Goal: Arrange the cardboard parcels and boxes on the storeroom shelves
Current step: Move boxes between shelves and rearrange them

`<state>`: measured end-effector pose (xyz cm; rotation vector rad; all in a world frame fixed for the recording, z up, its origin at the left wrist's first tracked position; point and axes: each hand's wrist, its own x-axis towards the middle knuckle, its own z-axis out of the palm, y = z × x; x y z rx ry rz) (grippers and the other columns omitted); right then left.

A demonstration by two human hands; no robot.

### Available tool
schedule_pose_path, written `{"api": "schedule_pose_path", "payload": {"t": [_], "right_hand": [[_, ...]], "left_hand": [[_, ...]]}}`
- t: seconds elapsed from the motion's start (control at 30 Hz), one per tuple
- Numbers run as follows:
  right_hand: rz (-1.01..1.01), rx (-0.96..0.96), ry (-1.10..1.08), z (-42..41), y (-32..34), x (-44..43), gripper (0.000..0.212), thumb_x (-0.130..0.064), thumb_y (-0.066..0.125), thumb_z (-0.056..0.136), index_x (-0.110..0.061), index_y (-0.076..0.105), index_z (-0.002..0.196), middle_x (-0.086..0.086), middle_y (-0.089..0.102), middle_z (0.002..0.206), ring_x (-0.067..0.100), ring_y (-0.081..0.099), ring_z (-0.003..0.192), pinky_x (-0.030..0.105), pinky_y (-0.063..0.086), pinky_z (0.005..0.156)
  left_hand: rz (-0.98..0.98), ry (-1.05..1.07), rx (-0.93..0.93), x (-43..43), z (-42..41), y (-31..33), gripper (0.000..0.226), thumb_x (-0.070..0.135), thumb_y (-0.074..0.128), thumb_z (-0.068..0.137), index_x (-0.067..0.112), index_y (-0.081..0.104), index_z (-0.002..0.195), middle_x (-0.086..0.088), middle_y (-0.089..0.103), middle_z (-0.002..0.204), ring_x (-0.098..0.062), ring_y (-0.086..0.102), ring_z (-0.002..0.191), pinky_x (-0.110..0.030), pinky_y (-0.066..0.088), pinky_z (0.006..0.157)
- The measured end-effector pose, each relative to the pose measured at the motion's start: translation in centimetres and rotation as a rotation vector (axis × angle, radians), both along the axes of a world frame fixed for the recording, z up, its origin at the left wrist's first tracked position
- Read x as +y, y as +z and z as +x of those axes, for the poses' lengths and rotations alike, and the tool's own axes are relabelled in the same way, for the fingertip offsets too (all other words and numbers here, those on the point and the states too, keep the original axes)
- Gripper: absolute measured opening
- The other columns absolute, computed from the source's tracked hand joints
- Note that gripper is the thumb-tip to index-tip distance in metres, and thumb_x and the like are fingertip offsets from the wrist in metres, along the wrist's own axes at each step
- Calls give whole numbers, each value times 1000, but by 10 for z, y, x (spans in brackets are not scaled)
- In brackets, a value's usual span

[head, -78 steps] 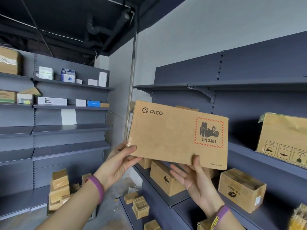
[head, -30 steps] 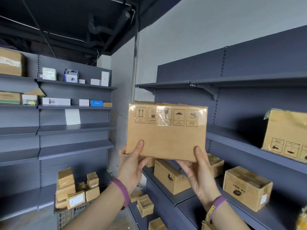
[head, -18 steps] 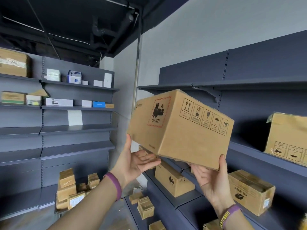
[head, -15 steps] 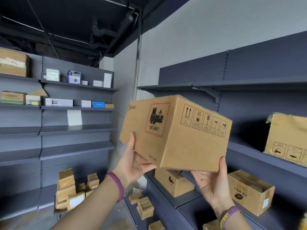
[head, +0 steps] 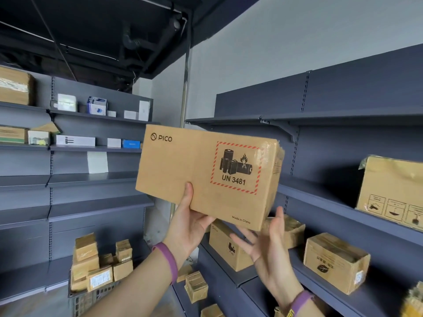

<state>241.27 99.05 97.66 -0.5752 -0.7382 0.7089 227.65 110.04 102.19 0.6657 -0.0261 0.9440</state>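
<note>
PICO box (head: 206, 175) hangs tilted in mid-air before the bare shelf (head: 320, 202). Our left hand (head: 190, 223) pinches its bottom edge, thumb on the printed face; our right hand (head: 265, 245) spreads open beneath the corner. We should cup that corner, level it, then slide it in.

Dark grey metal shelves (head: 96, 179) line a pale grey wall (head: 297, 42) beneath a black ceiling (head: 91, 30).

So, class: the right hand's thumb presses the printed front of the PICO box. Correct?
No: in the head view the left hand has its thumb on the front of the PICO box; the right hand is open below its corner.
</note>
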Motion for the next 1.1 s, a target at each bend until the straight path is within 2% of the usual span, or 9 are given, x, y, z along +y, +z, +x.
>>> {"api": "schedule_pose_path", "payload": {"t": [0.13, 0.33, 0.4, 0.47, 0.6, 0.73, 0.87, 0.97, 1.1], "right_hand": [[-54, -116, 108, -11, 0, 6, 113, -60, 90, 54, -50, 29, 148, 6, 52, 147, 38, 58, 126, 55, 55, 91], [-2, 151, -66, -5, 12, 12, 57, -28, 71, 79, -19, 54, 132, 14, 66, 128, 37, 65, 114, 41, 61, 81], [-5, 192, -92, 6, 12, 9, 53, -26, 66, 82, -15, 56, 133, 14, 67, 127, 33, 66, 113, 33, 62, 74], [-7, 235, -108, 17, 11, 5, 54, -29, 65, 83, -15, 56, 134, 15, 67, 128, 31, 66, 115, 32, 62, 76], [-11, 350, -79, 34, 0, -4, 56, -35, 66, 81, -12, 57, 132, 21, 65, 128, 35, 62, 120, 37, 58, 85], [-12, 413, -80, 46, -19, -8, 59, -42, 61, 90, -12, 51, 140, 21, 63, 131, 38, 60, 122, 35, 62, 77], [-29, 388, -122, 54, -28, -11, 65, -51, 59, 86, -16, 52, 141, 16, 65, 130, 27, 68, 110, 30, 61, 69], [-46, 376, -139, 59, -27, -12, 55, -51, 56, 91, -20, 56, 137, 9, 67, 129, 23, 68, 110, 31, 62, 71], [-122, 352, -160, 58, -15, -6, 54, -44, 59, 91, -19, 55, 138, 8, 71, 120, 20, 72, 100, 28, 61, 64]], "left_hand": [[64, 31, -36, -2, 9, -2, 43, 34, 50, 100, 21, 51, 142, -7, 68, 130, -23, 65, 120, -48, 55, 98], [80, 41, -11, -9, 13, -18, 61, 22, 68, 87, 31, 39, 139, -6, 64, 136, -29, 62, 124, -58, 46, 105], [148, -47, 48, -1, 3, -29, 67, 26, 86, 75, 28, 45, 129, -5, 57, 144, -32, 54, 132, -61, 43, 107], [206, -192, 99, 11, -11, -39, 101, 38, 99, 50, 32, 46, 135, -7, 51, 149, -36, 49, 137, -60, 47, 103], [77, -332, 103, 30, -36, -44, 140, 63, 93, 26, 29, 36, 150, -25, 54, 142, -54, 52, 126, -65, 54, 86], [-120, -258, 80, 41, -39, -30, 121, 83, 62, 59, 29, 18, 158, -34, 50, 141, -62, 55, 116, -66, 55, 77], [-29, -149, 135, 37, -33, -15, 88, 79, 44, 79, 27, 43, 150, -18, 63, 135, -40, 66, 114, -56, 57, 85], [-1, -77, 209, 32, -35, -14, 71, 68, 48, 86, 24, 57, 141, -10, 66, 133, -28, 69, 111, -51, 52, 99], [-60, -8, 147, 25, -30, -20, 59, 48, 61, 84, 21, 60, 136, -7, 71, 125, -26, 72, 105, -49, 62, 79]]}}
